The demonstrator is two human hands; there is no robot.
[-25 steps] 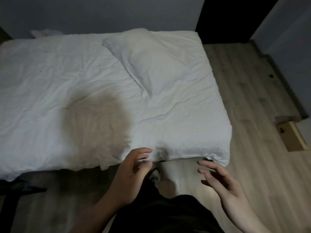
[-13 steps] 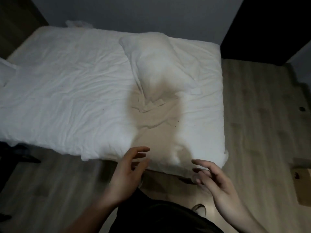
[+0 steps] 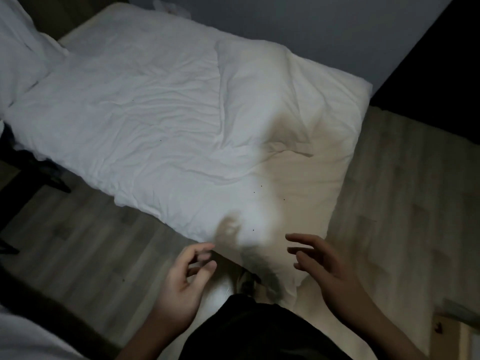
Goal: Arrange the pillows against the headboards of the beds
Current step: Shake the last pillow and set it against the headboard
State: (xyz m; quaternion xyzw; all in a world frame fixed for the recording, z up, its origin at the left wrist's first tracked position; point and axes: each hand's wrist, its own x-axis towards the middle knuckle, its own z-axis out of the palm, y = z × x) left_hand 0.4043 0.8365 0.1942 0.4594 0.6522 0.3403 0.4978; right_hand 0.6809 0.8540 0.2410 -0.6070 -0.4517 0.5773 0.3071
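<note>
Our hands, left (image 3: 183, 284) and right (image 3: 328, 266), hover spread and empty; the pillow (image 3: 262, 100) lies ahead across the bed (image 3: 130, 131), long axis running away, nearer our right.

One head-worn view looks steeply down and forward, tilted, close over the bed (image 3: 161, 120) corner; dim, perhaps slightly blurred.

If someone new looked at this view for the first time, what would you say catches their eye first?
The wide white bed fills the middle of the view, its sheet rumpled. A white pillow lies flat on its right part, near the grey wall. At the bottom, the left hand and right hand hover empty over the bed's near corner, fingers loosely spread.
</note>
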